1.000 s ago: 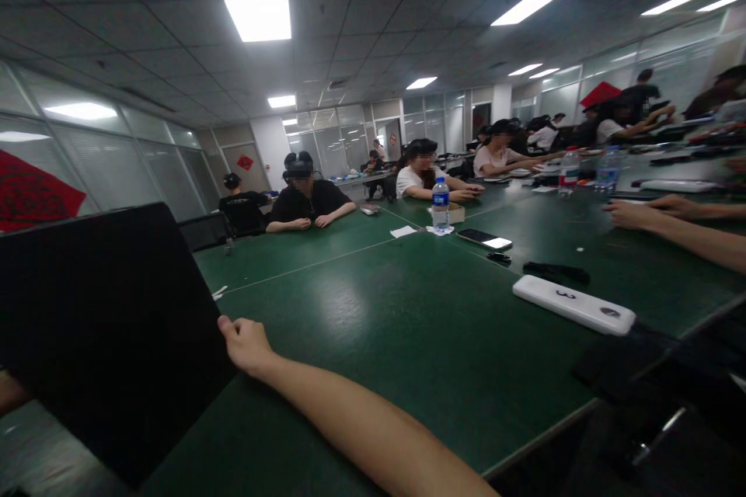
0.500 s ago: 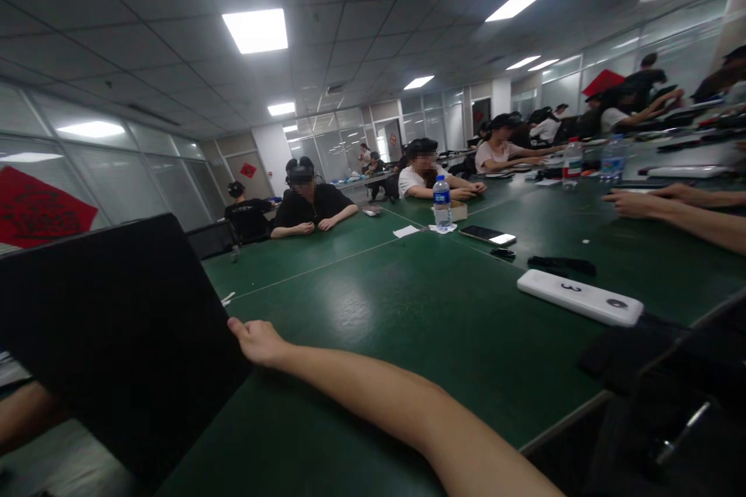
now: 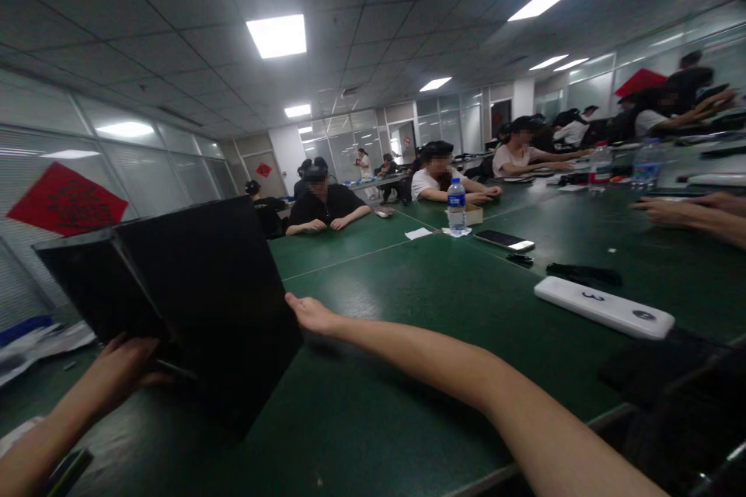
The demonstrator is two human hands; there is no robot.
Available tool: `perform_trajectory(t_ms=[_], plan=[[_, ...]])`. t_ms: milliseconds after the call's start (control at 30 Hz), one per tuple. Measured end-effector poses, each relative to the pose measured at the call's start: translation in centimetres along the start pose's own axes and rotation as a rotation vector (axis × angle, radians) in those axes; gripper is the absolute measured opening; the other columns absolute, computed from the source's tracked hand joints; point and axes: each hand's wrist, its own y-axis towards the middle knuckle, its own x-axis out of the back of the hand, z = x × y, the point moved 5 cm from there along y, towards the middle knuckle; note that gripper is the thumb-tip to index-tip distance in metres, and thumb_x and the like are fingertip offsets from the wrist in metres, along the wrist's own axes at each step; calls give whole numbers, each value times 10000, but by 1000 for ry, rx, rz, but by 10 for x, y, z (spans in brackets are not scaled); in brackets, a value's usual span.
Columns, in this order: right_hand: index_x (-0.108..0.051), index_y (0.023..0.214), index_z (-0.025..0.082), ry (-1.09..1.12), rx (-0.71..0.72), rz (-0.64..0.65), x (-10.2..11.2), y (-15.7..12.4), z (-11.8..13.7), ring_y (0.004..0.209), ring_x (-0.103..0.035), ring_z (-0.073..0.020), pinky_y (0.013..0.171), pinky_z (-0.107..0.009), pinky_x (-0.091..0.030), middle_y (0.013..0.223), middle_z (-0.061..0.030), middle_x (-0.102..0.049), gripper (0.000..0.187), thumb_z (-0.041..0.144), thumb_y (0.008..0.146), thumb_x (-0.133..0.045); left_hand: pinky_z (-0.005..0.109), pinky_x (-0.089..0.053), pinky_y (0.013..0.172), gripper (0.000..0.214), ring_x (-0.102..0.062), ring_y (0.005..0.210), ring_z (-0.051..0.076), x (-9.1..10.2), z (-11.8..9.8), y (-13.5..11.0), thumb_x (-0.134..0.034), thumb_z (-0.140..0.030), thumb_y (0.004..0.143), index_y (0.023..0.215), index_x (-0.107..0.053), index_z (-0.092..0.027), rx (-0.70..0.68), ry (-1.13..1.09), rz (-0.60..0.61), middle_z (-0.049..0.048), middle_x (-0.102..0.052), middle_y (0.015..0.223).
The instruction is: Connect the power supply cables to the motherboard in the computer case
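Observation:
A large black box [image 3: 210,303] stands tilted on the green table [image 3: 420,303] at the left, with one flap or side panel angled out to its left. My left hand [image 3: 125,365] grips the box's lower left edge, fingers curled round it. My right hand [image 3: 308,312] reaches across and holds the box's right edge, its fingers hidden behind the black panel.
A white numbered bar [image 3: 603,307] and a black strap [image 3: 586,274] lie to the right. Farther off are a phone [image 3: 504,239] and a water bottle [image 3: 457,206]. Another person's forearms [image 3: 693,216] rest at the right edge. Several people sit along the far side.
The view has swung left. The box now shows its open left side, and my left hand has come into sight gripping it. My right hand stays on the right edge.

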Motion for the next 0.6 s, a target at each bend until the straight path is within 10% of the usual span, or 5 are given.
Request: perform_trajectory(t_ms=[200, 400, 600], plan=[[-739, 867, 146, 73, -63, -22, 46, -9, -28, 835, -639, -223, 794, -311, -502, 751, -70, -664, 816, 822, 998, -300, 469, -511, 1013, 487, -703, 1077, 341, -41, -7, 11, -506, -730, 800, 953, -622, -282, -77, -128, -9, 48, -791, 1026], [-768, 1173, 166, 179, -49, -88, 110, -28, -53, 1009, -691, -257, 904, -351, -541, 1040, -110, -767, 880, 872, 962, -287, 419, -541, 920, 367, -714, 1050, 348, -20, -106, 10, -673, -554, 832, 982, -652, -220, -116, -87, 19, 119, -773, 1067], [-781, 1094, 125, 125, -158, -280, 193, -49, -82, 922, -726, -257, 860, -371, -583, 1008, -149, -773, 953, 873, 968, -204, 423, -531, 892, 441, -703, 1094, 377, -4, -214, 18, -789, -518, 856, 1068, -672, -149, -122, 68, -68, 179, -756, 1091]])
